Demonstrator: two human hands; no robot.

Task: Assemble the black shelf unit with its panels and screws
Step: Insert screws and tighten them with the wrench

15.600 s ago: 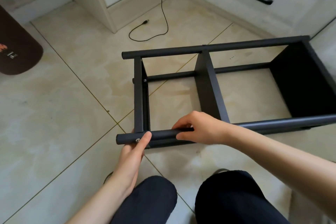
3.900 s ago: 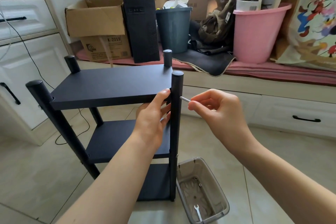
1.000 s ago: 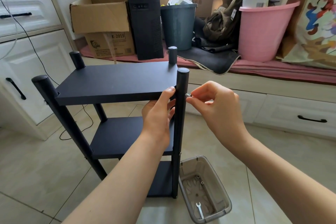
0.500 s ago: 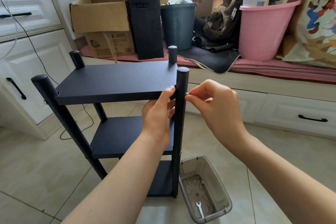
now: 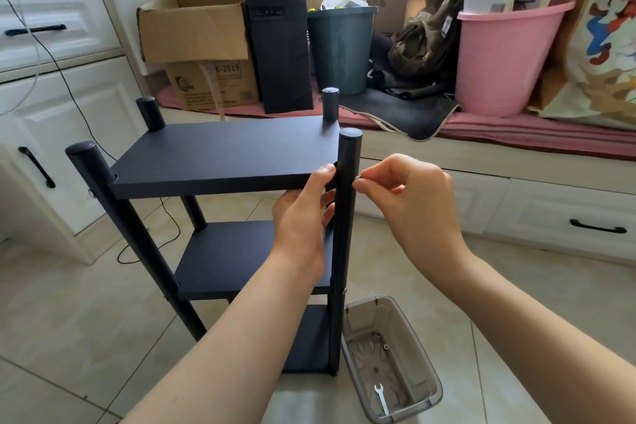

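At the post point(image 5: 347, 203), right hand point(image 5: 413, 203) fingers point(image 5: 364, 184) pinch a mostly hidden screw point(image 5: 356, 178).

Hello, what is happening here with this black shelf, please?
A person is assembling a black three-tier shelf unit, which stands upright on the tiled floor. The left hand holds the top panel's front corner against the post. The right hand pinches a small screw at the post's side. A clear plastic bin beside the shelf holds a small wrench.
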